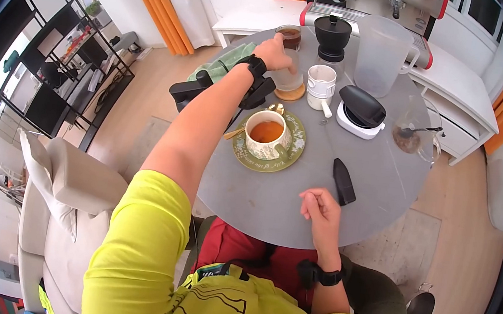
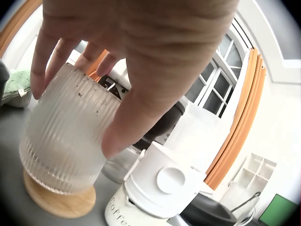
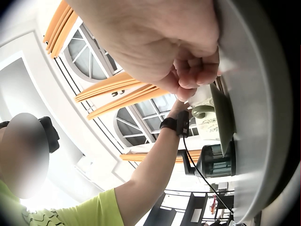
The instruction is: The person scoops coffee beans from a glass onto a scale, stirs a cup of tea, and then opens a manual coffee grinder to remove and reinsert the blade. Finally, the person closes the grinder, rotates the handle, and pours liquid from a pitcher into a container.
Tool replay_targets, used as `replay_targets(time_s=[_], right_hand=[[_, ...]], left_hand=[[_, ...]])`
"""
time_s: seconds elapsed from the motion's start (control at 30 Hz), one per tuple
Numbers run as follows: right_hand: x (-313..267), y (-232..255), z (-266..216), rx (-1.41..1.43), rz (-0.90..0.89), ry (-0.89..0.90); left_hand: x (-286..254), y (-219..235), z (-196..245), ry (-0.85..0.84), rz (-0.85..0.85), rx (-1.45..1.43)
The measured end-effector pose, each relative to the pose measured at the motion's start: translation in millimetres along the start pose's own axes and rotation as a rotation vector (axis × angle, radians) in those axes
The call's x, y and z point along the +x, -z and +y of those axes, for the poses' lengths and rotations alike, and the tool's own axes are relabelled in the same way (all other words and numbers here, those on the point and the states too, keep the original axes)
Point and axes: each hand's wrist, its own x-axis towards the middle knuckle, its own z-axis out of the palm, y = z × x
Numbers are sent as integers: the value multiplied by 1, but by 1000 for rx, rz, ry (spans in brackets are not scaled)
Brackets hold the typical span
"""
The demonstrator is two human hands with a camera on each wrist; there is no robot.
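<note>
At the far side of the table, my left hand (image 1: 270, 54) reaches down over a frosted ribbed glass (image 2: 66, 132) and grips it near the rim, fingers on one side and thumb on the other. The glass is on a round wooden coaster (image 2: 61, 200). Close to the table's near edge, my right hand (image 1: 322, 209) is idle with loosely curled fingers and holds nothing. Nearby lies a black handheld milk frother (image 1: 342, 182). Between the hands stands a patterned teacup (image 1: 260, 148) of amber liquid on a green saucer (image 1: 245, 158), with a gold spoon (image 1: 233, 133) beside it.
Beside the glass are a white coffee canister (image 1: 321, 84), a black-topped grinder (image 1: 332, 35) and a glass of brown contents (image 1: 289, 38). Further right stand a clear pitcher (image 1: 378, 56), a black-and-white device (image 1: 361, 111) and a glass jug (image 1: 417, 124). A green cloth (image 1: 222, 65) lies left.
</note>
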Motion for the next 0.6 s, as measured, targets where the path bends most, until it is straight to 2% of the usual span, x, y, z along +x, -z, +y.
replay_targets(time_s=[0.03,0.1,0.23,0.3,0.43,0.5,0.6], right_hand=[[0,0,0,1,1,1],[0,0,0,4,2,-6],[0,0,1,-10,-2,4],[0,0,1,-9,-1,4],[0,1,2,-13,-4,4],[0,1,0,-23,-6,-10],[-1,0,2,-19,-8,10]], left_hand=[[-2,0,2,-1,0,1],[-6,-5,8,-99,144,149],[-4,-4,13,-83,84,222],[-5,-3,15,-39,92,128],[-10,-4,21,-47,146,220],[-6,-1,18,-24,72,199],[-4,-3,14,9,94,111]])
